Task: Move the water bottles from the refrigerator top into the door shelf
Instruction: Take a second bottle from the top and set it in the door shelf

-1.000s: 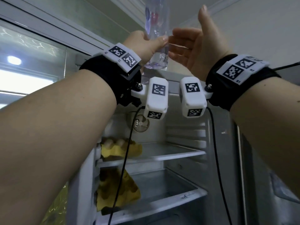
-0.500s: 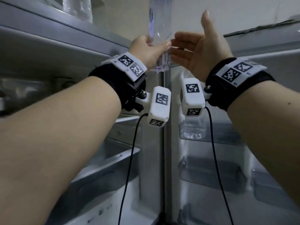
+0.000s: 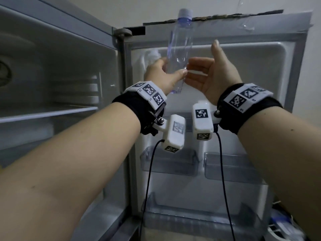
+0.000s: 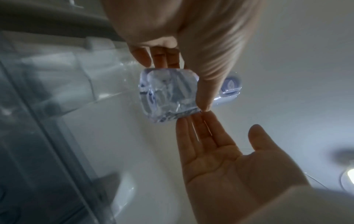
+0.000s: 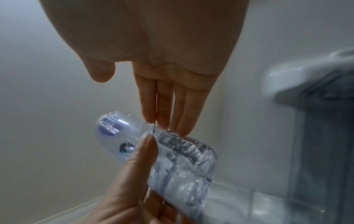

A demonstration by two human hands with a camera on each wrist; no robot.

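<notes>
Left grip (image 3: 162,73) holds water bottle (image 3: 180,47) w/ base hidden; right grip (image 3: 213,75) wide, flat.

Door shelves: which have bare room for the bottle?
Left middle bin, right middle bin and the long bottom shelf look bare. Up top it is crowded: left hand gripping the water bottle, right hand beside it, a blurred pale thing behind.

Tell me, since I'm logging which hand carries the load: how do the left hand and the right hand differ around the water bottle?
The left hand grips the water bottle low on its body, thumb and fingers curled round it; the right hand is open, fingers straight, its fingertips at most touching the bottle's side. The left thumb lies across the bottle; the right thumb points up, clear of it. Both are raised before the open door, each wearing a wrist camera.
</notes>
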